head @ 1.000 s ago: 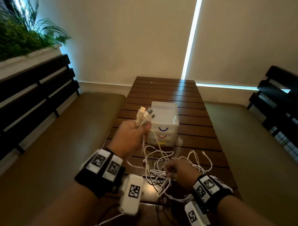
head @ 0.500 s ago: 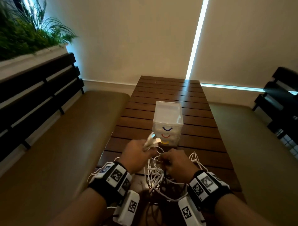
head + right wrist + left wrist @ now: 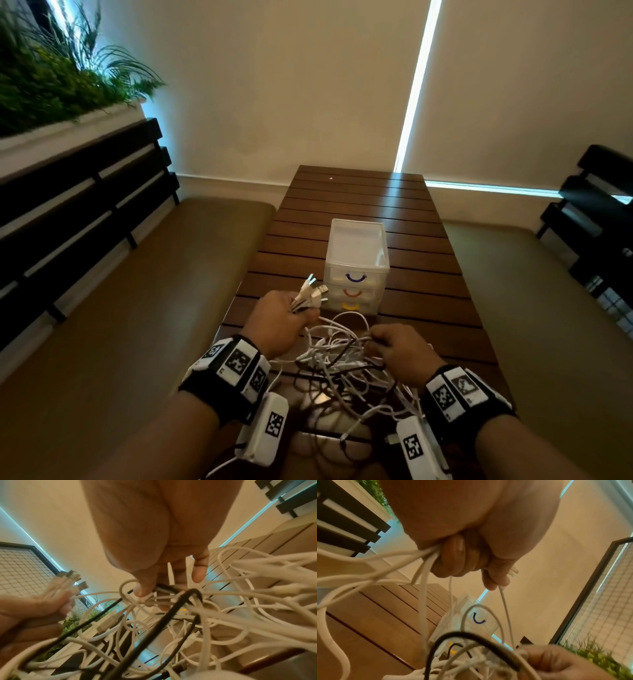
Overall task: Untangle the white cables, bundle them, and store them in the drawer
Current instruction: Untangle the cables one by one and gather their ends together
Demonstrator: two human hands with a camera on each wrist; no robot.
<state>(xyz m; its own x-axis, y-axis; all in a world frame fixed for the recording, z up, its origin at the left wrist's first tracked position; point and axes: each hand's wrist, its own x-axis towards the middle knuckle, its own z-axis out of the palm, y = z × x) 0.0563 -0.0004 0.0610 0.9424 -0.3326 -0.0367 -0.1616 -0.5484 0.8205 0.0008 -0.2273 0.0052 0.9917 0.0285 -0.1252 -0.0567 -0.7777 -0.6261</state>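
A tangle of white cables (image 3: 342, 356) mixed with dark ones lies on the near end of the slatted wooden table (image 3: 359, 198). My left hand (image 3: 284, 318) grips a bunch of white cable ends, their USB plugs (image 3: 313, 291) sticking up toward the clear three-drawer box (image 3: 358, 260). In the left wrist view the curled fingers (image 3: 458, 555) clamp several white strands (image 3: 423, 574). My right hand (image 3: 397, 349) pinches strands at the right of the tangle; the right wrist view shows the thumb (image 3: 145, 584) and a finger pressing white cables (image 3: 171, 601) beside a black cable (image 3: 181, 601).
The drawer box has purple, orange and yellow handles (image 3: 354, 277), all drawers closed. Padded benches (image 3: 137, 308) flank the table, with dark slatted backrests (image 3: 68, 192) and a planter (image 3: 51, 85) at the left. The table's far half (image 3: 359, 192) holds nothing.
My left hand has come down from above the drawer box to table level with the plug ends. The right hand has shifted rightward along the tangle.
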